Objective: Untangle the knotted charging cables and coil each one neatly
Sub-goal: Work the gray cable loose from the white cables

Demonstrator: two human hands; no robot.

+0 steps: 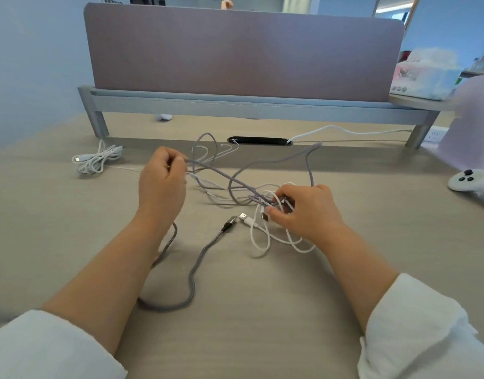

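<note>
Looking down from the head camera at the desk (262, 324). Pinching a raised strand of the purple braided cable (197, 258) in the left hand (162, 184), with curled fingers and thumb closing on it above the desktop. Clamping the knot (258, 199) of purple and white strands in the right hand (303, 212), with thumb and fingertips closing on it, low over the desk. Logging the purple cable's dark plug lying on the desk, tip touching the USB plug of the white cable (248, 220), just left of the right hand. Logging a bundled white cable (95, 161) lying at far left. Logging the black grommet slot (258, 140) at the desk's rear, taking in a thicker white cord (331, 127) at its right end. Logging a white game controller (470, 183) lying at the right edge.
</note>
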